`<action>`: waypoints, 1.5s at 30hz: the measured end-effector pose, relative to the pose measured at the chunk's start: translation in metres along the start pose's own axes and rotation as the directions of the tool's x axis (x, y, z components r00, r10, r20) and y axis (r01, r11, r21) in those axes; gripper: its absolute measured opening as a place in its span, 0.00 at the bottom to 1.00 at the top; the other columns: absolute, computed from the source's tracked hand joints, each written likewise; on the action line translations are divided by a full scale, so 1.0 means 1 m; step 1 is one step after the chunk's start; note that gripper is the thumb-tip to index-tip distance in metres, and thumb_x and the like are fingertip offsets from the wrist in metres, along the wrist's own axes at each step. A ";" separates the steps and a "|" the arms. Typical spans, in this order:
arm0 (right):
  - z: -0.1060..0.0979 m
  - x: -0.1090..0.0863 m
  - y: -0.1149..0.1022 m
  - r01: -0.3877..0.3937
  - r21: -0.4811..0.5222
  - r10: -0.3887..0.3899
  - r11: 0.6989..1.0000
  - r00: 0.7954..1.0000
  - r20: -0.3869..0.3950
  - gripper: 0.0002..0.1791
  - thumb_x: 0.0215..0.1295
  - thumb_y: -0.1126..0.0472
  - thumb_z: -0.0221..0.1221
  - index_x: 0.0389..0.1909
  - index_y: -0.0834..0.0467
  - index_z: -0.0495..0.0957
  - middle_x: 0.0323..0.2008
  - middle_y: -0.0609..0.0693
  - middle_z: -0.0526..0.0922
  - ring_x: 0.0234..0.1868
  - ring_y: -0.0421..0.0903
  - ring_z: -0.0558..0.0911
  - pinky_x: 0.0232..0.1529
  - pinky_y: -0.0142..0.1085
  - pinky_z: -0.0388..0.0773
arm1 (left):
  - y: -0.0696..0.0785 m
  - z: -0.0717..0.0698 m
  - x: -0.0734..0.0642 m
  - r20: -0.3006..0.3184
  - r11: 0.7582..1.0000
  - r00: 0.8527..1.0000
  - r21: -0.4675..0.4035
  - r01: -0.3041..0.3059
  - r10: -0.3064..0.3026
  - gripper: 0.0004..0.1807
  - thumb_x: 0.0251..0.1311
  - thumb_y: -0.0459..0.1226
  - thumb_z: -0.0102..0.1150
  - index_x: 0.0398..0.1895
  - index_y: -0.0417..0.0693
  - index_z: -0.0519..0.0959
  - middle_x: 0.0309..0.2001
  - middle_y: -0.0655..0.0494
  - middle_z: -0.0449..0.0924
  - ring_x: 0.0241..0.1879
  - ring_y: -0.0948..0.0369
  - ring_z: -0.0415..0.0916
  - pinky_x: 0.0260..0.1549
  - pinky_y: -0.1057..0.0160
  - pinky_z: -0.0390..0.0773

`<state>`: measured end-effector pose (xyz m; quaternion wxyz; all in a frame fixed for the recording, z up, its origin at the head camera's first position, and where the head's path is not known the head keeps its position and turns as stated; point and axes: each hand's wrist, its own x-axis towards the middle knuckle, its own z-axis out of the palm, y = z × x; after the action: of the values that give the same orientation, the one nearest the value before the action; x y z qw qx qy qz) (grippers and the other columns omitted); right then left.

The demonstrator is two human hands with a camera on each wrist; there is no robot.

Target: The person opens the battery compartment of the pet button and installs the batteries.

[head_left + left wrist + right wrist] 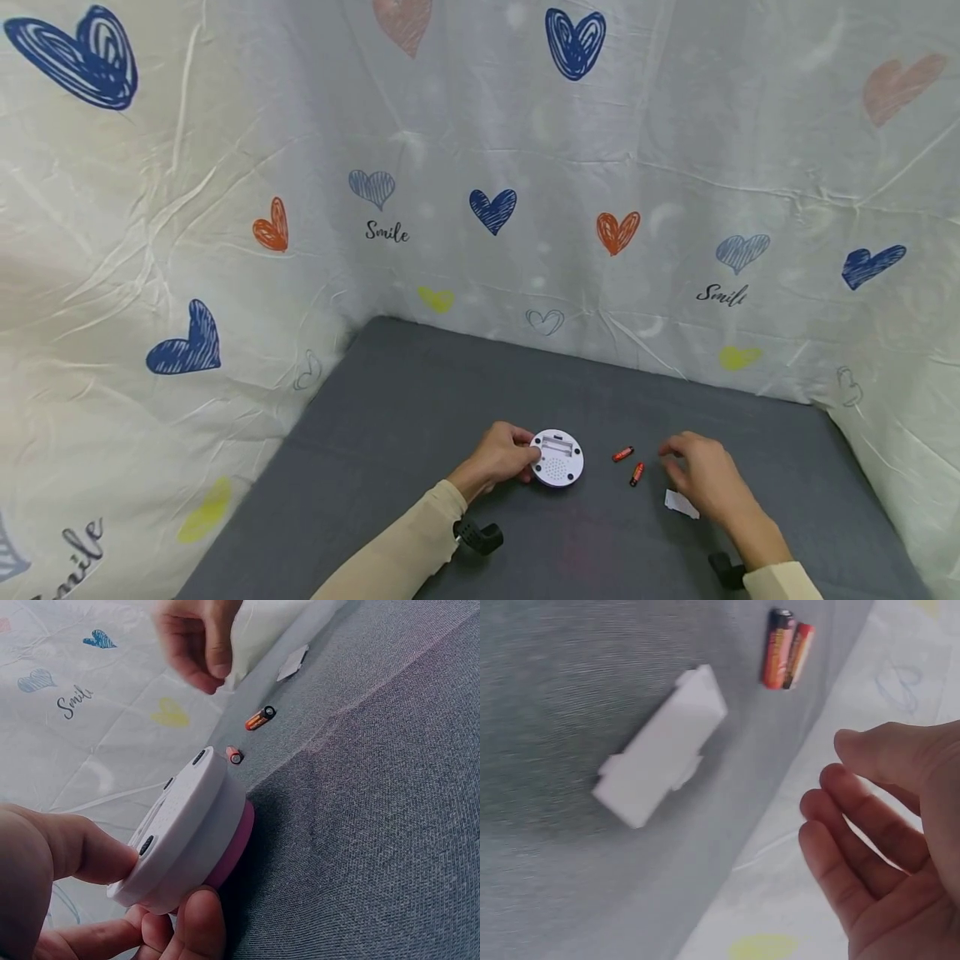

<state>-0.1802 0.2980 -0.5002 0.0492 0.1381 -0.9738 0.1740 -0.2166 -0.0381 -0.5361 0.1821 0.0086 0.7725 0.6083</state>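
My left hand (501, 454) grips a round white device (557, 471) by its left edge, thumb on the face that has small dark feet, speaker holes and an uncovered battery slot. In the left wrist view the device (187, 825) shows a pink underside. Two red-and-black batteries (622, 454) lie on the table to its right. My right hand (708, 475) hovers over the table right of them, fingers loosely bent and holding nothing. Below that hand lies a white battery cover (681, 503) with small tabs, seen whole in the right wrist view (660, 750).
A dark grey cloth covers the table (450, 375). Behind and to the left hangs a pale curtain (480, 275) printed with hearts and words. Black wrist camera mounts (480, 537) are strapped to both forearms.
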 end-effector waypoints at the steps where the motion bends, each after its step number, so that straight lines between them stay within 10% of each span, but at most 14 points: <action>1: -0.001 0.003 -0.002 0.009 0.001 -0.009 1.000 1.000 0.002 0.07 0.66 0.69 0.72 0.43 0.57 0.90 0.44 0.51 0.90 0.43 0.53 0.90 0.41 0.50 0.88 | 0.000 0.000 0.000 -0.001 1.000 1.000 -0.001 0.000 0.000 0.18 0.65 0.27 0.65 0.57 0.28 0.84 0.34 0.49 0.86 0.21 0.63 0.79 0.22 0.68 0.85; 18: 0.024 0.041 -0.015 0.195 -0.031 -0.194 0.980 0.980 0.040 0.08 0.63 0.71 0.73 0.39 0.56 0.91 0.40 0.49 0.90 0.44 0.52 0.90 0.44 0.49 0.89 | 0.001 -0.001 -0.001 -0.003 1.000 1.000 -0.019 0.001 -0.001 0.18 0.63 0.26 0.66 0.55 0.28 0.85 0.33 0.49 0.86 0.20 0.63 0.78 0.22 0.68 0.84; 45: 0.044 0.047 -0.026 0.219 -0.136 -0.217 0.966 0.976 0.031 0.09 0.63 0.70 0.73 0.31 0.51 0.88 0.32 0.44 0.86 0.37 0.48 0.85 0.41 0.48 0.85 | -0.001 -0.001 -0.001 -0.008 1.000 1.000 -0.018 -0.002 0.002 0.16 0.64 0.27 0.66 0.54 0.29 0.85 0.32 0.50 0.85 0.20 0.63 0.78 0.22 0.68 0.83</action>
<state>-0.2198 0.2466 -0.5264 0.0698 0.2421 -0.9627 0.0983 -0.2157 -0.0392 -0.5365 0.1782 0.0054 0.7676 0.6156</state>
